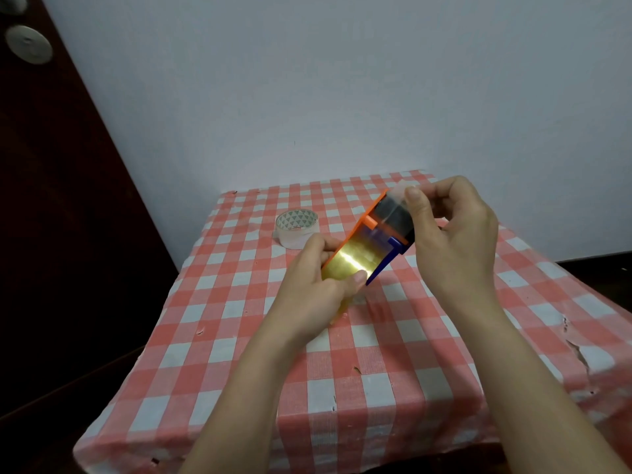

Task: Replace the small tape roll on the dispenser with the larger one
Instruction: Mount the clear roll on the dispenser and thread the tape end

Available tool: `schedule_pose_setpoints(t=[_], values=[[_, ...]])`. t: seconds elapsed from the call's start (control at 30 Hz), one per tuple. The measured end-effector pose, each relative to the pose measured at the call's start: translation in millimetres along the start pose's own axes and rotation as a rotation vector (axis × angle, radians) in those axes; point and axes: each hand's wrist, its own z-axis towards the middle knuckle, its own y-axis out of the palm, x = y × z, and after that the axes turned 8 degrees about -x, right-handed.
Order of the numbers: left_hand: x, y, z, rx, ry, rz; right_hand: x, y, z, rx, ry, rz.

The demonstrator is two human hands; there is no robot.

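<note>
I hold an orange and blue tape dispenser (pixel 369 248) in the air above the table, tilted up to the right. Its shiny gold plate faces me. My left hand (pixel 318 289) grips the lower end, thumb on the plate's edge. My right hand (pixel 451 230) curls round the upper end, where a dark tape roll (pixel 393 213) sits in the dispenser, and its thumb and fingers pinch that roll's top. A clear tape roll (pixel 297 229) with a patterned core lies on the table behind my left hand.
The small table wears a red and white checked cloth (pixel 342 354) that hangs over its edges. A pale wall stands close behind it. A dark door with a round knob (pixel 29 44) is at the left.
</note>
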Motion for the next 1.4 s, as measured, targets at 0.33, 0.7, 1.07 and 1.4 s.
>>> schedule_pose_setpoints(t=[0.33, 0.7, 1.07, 1.4], values=[[-1, 1, 0, -0.009, 0.061, 0.137, 5, -5, 6, -0.016, 0.154, 0.124], [0, 3, 1, 0.003, 0.043, 0.109, 3, -18, 14, -0.215, 0.423, 0.430], [0, 4, 2, 0.015, 0.041, 0.071, 10, -28, 10, -0.345, 0.155, 0.167], [-4, 5, 4, 0.071, 0.068, 0.085, 0, -17, 8, -0.214, 0.069, -0.018]])
